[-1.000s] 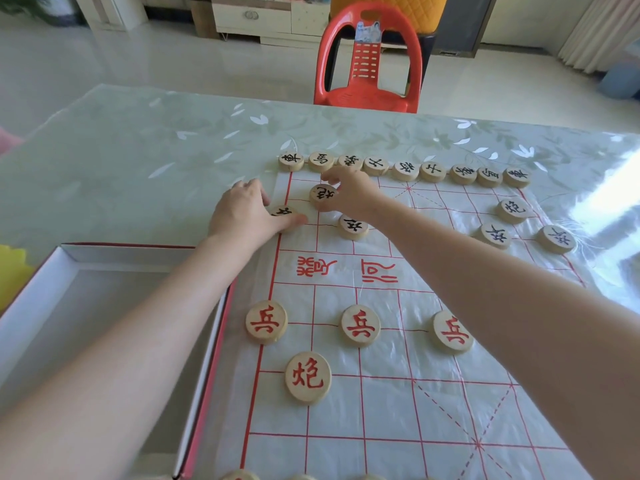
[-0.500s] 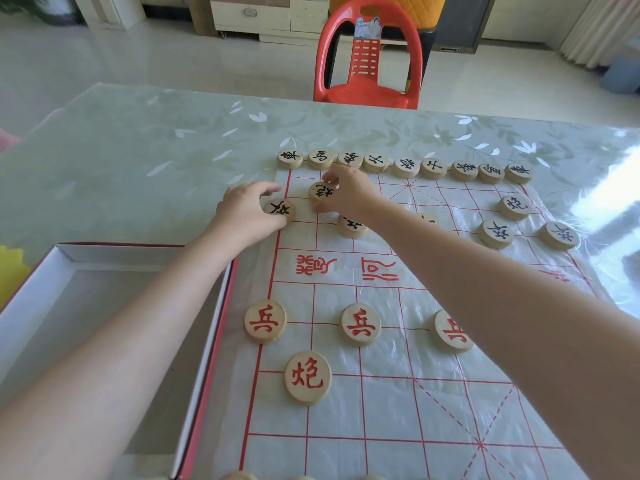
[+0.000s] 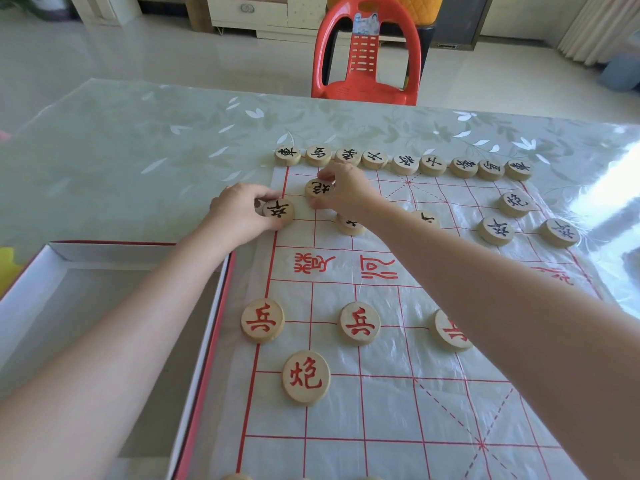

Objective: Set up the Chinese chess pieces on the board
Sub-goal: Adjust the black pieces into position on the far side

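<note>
A white plastic board [image 3: 388,403] with red grid lines lies on the table. Round wooden pieces with black characters line its far edge [image 3: 403,164]. My left hand [image 3: 239,211] pinches a black soldier piece [image 3: 278,211] at the board's left edge. My right hand [image 3: 346,192] grips a black cannon piece [image 3: 319,188] one row further away. My right forearm partly hides two more black soldiers. Red soldiers [image 3: 262,320] and a red cannon [image 3: 306,377] sit on the near half.
An open white box [image 3: 52,306] with red trim lies left of the board, touching it. Another black cannon [image 3: 515,203] and two black soldiers [image 3: 496,231] sit at the far right. A red plastic chair [image 3: 367,53] stands beyond the table.
My left hand has slid its black soldier slightly left and uncovered it, onto the board's left edge line. My right hand stays on the cannon piece with small finger shifts.
</note>
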`<state>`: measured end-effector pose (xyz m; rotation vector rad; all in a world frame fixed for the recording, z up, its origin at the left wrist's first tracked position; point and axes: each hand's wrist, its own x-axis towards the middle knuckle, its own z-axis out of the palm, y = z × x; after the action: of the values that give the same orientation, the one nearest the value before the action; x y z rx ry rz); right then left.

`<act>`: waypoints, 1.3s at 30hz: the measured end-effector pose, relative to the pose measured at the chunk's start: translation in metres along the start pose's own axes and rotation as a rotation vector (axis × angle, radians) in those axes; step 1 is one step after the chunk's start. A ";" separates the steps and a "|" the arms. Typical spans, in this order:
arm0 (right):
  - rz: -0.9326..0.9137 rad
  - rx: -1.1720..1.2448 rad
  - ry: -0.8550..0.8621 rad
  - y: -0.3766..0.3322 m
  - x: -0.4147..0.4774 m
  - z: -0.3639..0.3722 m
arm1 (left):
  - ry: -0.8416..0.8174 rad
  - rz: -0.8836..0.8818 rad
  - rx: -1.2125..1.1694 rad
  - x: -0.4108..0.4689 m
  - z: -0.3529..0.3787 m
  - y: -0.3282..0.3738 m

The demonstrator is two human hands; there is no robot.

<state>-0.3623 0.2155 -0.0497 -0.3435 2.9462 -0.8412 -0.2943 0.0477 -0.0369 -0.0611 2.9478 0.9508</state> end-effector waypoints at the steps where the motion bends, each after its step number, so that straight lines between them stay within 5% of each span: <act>1: -0.006 0.001 -0.003 0.000 -0.001 0.000 | -0.007 0.009 -0.002 -0.001 -0.001 0.000; 24: -0.011 0.129 0.038 0.009 -0.028 -0.025 | 0.009 0.025 -0.060 -0.014 -0.007 0.009; 29: 0.014 0.132 0.068 0.062 -0.094 -0.085 | 0.065 0.080 -0.179 -0.026 -0.008 0.037; 39: 0.366 0.250 0.277 0.212 -0.159 -0.201 | 0.003 0.252 -0.168 -0.035 0.053 0.153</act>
<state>-0.2728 0.5307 0.0085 0.3418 2.9436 -1.2619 -0.2659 0.2041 0.0112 0.3102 2.9195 1.2268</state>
